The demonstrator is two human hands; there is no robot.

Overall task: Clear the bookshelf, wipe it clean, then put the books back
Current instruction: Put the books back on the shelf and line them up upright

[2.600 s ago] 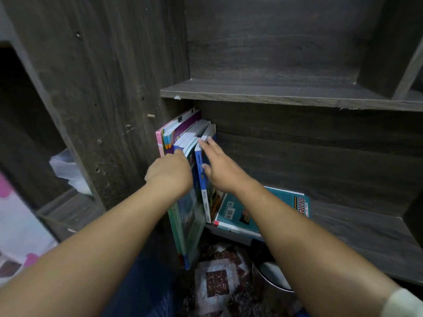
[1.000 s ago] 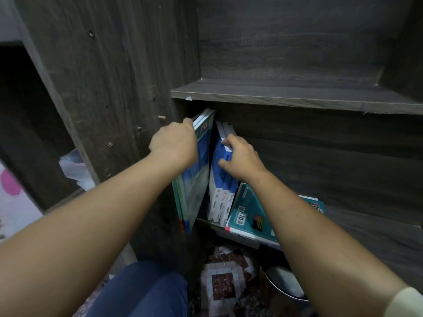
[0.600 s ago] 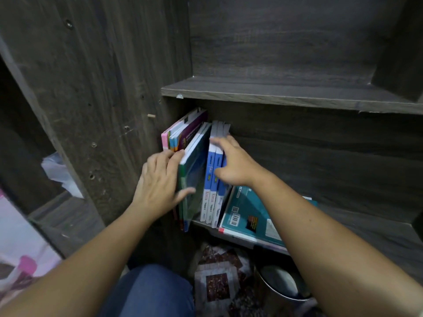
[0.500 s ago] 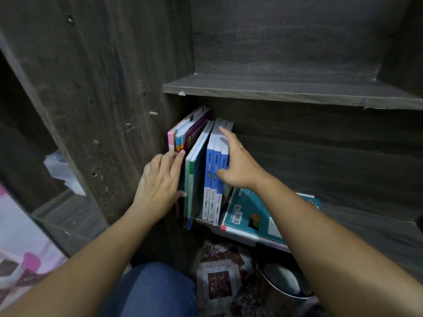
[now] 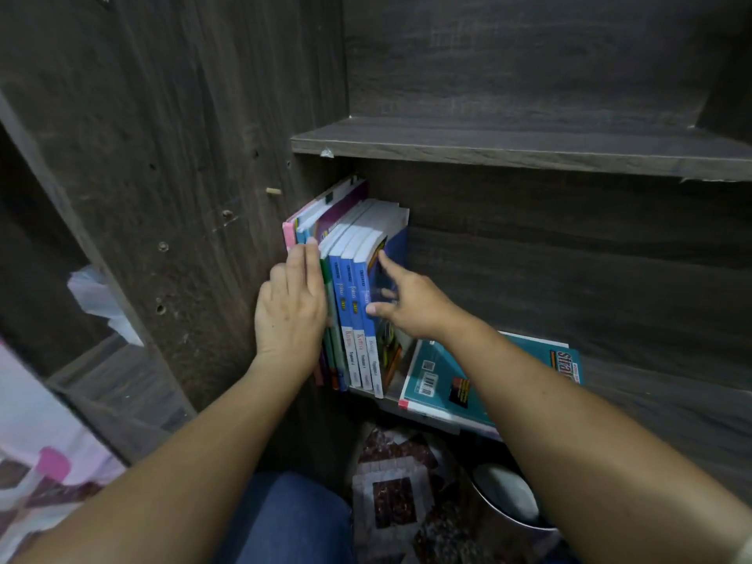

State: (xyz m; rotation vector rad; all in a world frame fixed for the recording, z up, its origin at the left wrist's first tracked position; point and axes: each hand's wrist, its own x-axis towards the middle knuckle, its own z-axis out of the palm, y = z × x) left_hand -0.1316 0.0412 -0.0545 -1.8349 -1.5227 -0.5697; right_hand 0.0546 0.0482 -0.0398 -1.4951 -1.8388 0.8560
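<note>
Two and a half seconds ago the left hand [image 5: 291, 311] was a fist gripping the green book [image 5: 331, 339], which hung low over the front edge of the shelf [image 5: 651, 405]. It lifted the book up and in. It now lies flat, fingers straight, against the spines, and the green book stands in the row, just left of the blue-spined books [image 5: 358, 319]. The right hand [image 5: 407, 303] (blurred now) had rested over the tops of those blue books. It has drawn back, with only its forefinger stretched out to the cover of the rightmost book [image 5: 390, 348].
</note>
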